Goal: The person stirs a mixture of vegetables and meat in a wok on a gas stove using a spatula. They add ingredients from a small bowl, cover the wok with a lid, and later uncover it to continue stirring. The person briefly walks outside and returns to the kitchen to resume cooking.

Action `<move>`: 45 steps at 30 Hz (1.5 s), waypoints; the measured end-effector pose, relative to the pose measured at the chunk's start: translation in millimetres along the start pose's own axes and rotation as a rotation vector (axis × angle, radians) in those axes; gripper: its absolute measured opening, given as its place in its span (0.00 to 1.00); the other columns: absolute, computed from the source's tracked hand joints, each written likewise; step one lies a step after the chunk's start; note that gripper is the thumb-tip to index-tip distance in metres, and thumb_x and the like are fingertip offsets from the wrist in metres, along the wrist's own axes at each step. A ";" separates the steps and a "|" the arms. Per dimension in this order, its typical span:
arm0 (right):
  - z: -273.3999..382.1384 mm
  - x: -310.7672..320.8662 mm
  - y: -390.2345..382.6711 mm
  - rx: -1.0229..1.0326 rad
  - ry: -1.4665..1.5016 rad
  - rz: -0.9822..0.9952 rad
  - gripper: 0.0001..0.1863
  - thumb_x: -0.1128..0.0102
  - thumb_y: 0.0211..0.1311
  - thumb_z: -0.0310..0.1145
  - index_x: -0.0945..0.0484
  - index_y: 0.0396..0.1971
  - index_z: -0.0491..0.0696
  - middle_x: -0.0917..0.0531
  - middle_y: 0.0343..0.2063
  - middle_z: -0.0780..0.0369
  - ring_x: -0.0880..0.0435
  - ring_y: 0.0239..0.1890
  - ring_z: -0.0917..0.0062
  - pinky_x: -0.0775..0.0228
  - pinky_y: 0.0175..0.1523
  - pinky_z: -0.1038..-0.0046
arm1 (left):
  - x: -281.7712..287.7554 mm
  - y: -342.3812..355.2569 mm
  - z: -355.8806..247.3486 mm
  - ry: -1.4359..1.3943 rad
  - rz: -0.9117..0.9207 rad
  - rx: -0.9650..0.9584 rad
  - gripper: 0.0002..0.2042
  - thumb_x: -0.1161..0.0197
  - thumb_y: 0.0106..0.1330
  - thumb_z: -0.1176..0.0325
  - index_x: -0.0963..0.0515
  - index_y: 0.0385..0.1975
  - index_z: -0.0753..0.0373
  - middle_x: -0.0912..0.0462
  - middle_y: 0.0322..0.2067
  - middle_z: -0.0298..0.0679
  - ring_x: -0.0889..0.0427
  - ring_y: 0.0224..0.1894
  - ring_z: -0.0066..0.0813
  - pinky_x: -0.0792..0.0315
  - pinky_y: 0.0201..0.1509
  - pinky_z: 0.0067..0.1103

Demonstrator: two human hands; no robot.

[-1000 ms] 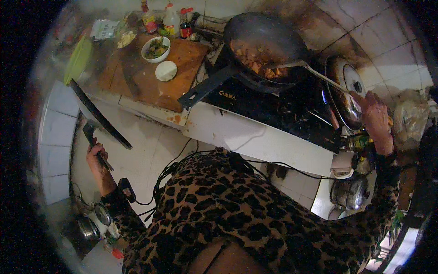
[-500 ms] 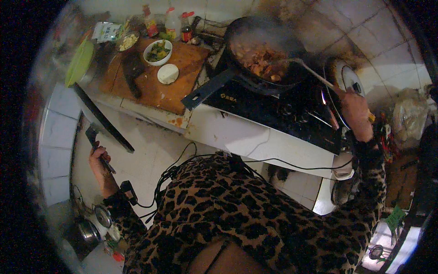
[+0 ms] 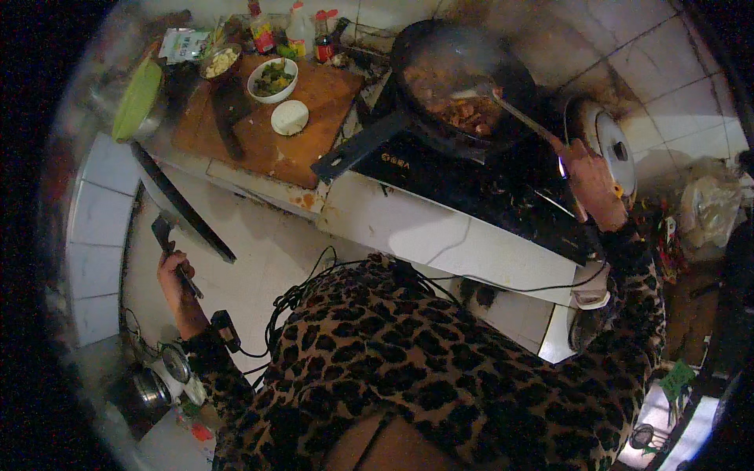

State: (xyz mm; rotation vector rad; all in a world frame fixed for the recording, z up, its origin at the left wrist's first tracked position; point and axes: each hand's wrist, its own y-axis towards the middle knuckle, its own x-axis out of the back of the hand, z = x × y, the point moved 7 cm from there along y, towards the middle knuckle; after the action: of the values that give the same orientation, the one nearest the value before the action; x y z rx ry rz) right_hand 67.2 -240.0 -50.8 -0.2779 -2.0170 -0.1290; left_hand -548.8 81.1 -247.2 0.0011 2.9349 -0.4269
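My right hand is closed round the handle of a spatula, whose head rests among chunks of brown food in a dark wok. Steam rises from the wok, which sits on a black cooktop with its long handle toward the left. Off to the left, over the floor, my left hand grips the dark handle of a pan lid. The lid is tilted nearly edge-on, its black rim facing the counter, well apart from the wok.
A wooden cutting board carries a cleaver, a white bowl of greens and a white round item. Sauce bottles stand behind it. A green basin is at far left. Another lid leans right of the wok. Black cables hang before me.
My right hand has moved slightly left and down, and the spatula head has shifted left in the food. The left hand still holds the lid, almost in the same place.
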 end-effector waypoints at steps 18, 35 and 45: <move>20.7 37.6 -24.0 -0.242 0.043 0.154 0.24 0.54 0.49 0.23 0.30 0.48 0.58 0.25 0.30 0.52 0.23 0.31 0.56 0.33 0.35 0.61 | 17.2 14.6 15.1 0.020 -0.041 0.064 0.24 0.42 0.42 0.77 0.33 0.44 0.68 0.33 0.17 0.33 0.38 0.12 0.19 0.46 0.13 0.16; 12.8 8.5 -1.9 -0.109 -0.125 0.008 0.22 0.55 0.50 0.22 0.31 0.48 0.54 0.25 0.31 0.54 0.22 0.29 0.62 0.28 0.33 0.65 | 17.4 5.6 12.0 0.036 -0.052 0.069 0.24 0.40 0.41 0.76 0.33 0.44 0.68 0.32 0.18 0.34 0.36 0.14 0.20 0.44 0.14 0.16; 37.3 38.0 -27.9 -0.254 0.200 0.281 0.28 0.57 0.45 0.17 0.30 0.49 0.56 0.26 0.29 0.51 0.24 0.32 0.57 0.32 0.35 0.62 | 23.3 2.2 15.4 0.073 -0.076 0.067 0.23 0.40 0.40 0.78 0.32 0.42 0.68 0.31 0.19 0.34 0.37 0.13 0.20 0.44 0.14 0.16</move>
State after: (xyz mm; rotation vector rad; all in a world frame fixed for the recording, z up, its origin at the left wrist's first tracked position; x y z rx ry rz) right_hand 11.6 -253.8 -32.7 -0.6792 -1.7435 -0.2275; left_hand -569.0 78.2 -266.4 -0.0885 2.9988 -0.5474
